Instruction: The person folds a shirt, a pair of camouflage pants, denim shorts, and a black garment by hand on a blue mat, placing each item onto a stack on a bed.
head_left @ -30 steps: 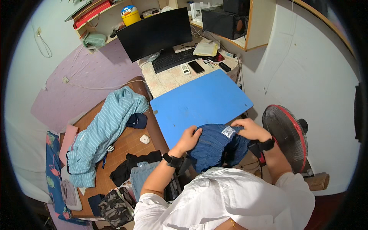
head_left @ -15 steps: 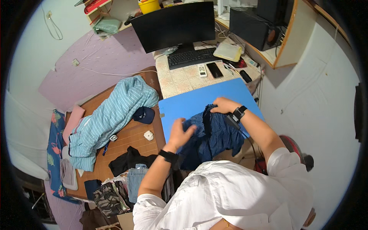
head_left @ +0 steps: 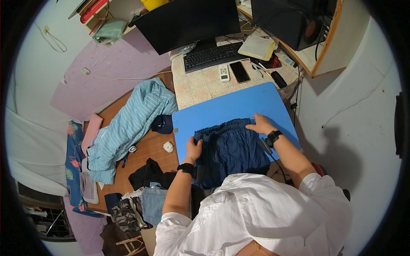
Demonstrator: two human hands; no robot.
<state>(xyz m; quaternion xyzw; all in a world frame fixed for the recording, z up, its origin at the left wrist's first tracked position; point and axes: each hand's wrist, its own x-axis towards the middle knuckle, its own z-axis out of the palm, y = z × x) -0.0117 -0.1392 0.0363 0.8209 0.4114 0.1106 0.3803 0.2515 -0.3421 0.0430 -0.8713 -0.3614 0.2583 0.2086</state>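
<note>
A dark blue garment point(head_left: 232, 147) with a gathered elastic waistband lies spread on a blue board point(head_left: 226, 102), its lower part hanging toward my white shirt. Whether it is trousers, shorts or a skirt I cannot tell. My left hand point(head_left: 193, 150) is closed at the left end of the waistband, the thumb on top and some fingers hidden. At the waistband's right end, my right hand point(head_left: 261, 125) rests with thumb and forefinger spread apart, touching the cloth. Each wrist wears a black strap; a dark device with a cable hangs by the right one.
Beyond the board, a desk holds a keyboard point(head_left: 213, 57), a white remote point(head_left: 224, 73), a phone point(head_left: 239, 72) and a monitor point(head_left: 188, 25). Leftward, a brown mat carries a striped blue quilt point(head_left: 132, 121), a dark cap point(head_left: 162, 124) and piled clothes point(head_left: 153, 200). A wall stands to the right.
The garment's bunched waistband has been spread out wide across the board. My left hand has moved onto its left end, and my right hand has shifted right and its fingers have parted.
</note>
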